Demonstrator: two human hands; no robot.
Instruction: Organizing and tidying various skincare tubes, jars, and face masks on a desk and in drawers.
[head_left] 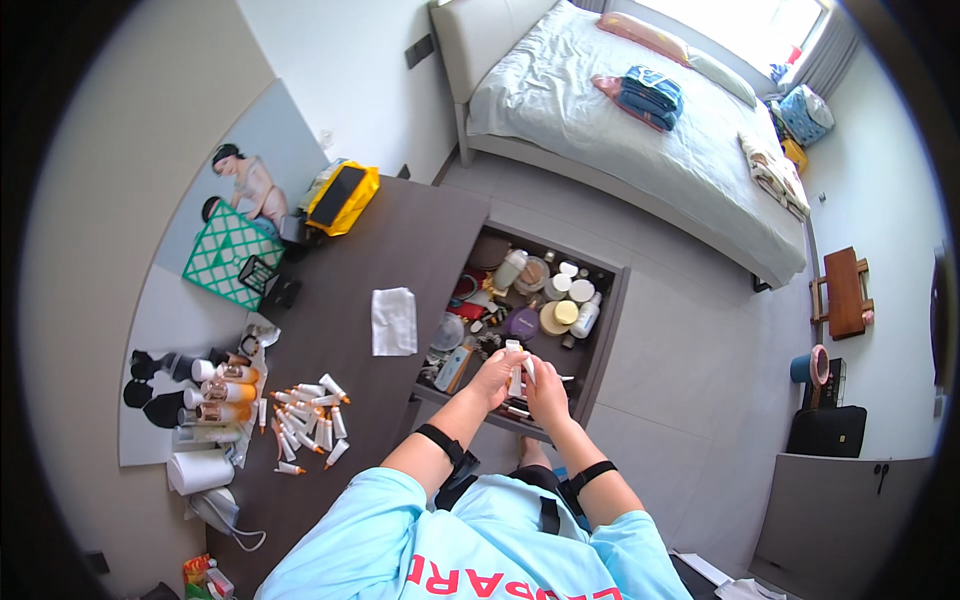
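Both hands are close together above the near part of an open drawer [610,335]. My left hand [492,378] is closed around a small white tube [514,350] standing upright in the fingers. Beside it my right hand [547,392] pinches a slim white piece, too small to tell whether it is a second tube. Below them, the drawer holds white jars [581,290], a purple round container [521,322], bottles and other cosmetics. On the dark tabletop to the left lies a loose pile of small white tubes with orange caps [322,430].
A folded white cloth [394,322] lies on the table [420,230]. Along the wall stand amber bottles [228,393], a paper roll [200,470], a green lattice rack [225,255] and a yellow pack [345,200]. A bed [600,120] stands beyond the drawer.
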